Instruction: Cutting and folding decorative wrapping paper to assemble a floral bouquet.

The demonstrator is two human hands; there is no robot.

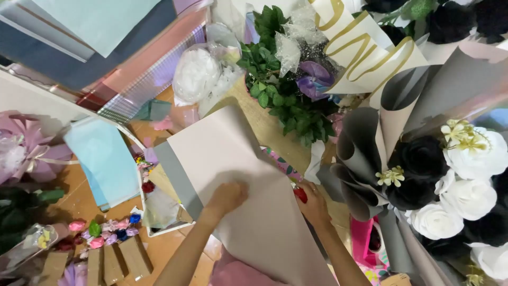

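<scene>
The left hand (227, 196) lies closed in a loose fist, knuckles up, pressing down on a large sheet of pale grey-beige wrapping paper (238, 175) near the middle of the scene. The sheet runs diagonally from the far centre to the near right edge of the view, over a cluttered wooden tabletop (79, 204). The right hand (313, 204) sits at the sheet's right edge, fingers curled around something small and red (300, 194); what it is cannot be told, and the grip looks closed on it.

To do this well, judging from the pose, the left fist should keep flat, even pressure so the sheet does not slide or crease, while the right hand works the edge without dragging the paper sideways.

Both forearms reach in from the near edge, angling toward each other, wrists low.

To the right stands a bouquet of black and white roses (450, 180) in grey wrapping, close beside the right hand. Farther off is a bunch of green leaves (280, 100). At near left a row of small foil-wrapped sweets (106, 230) lies by a light blue sheet (106, 159).
</scene>
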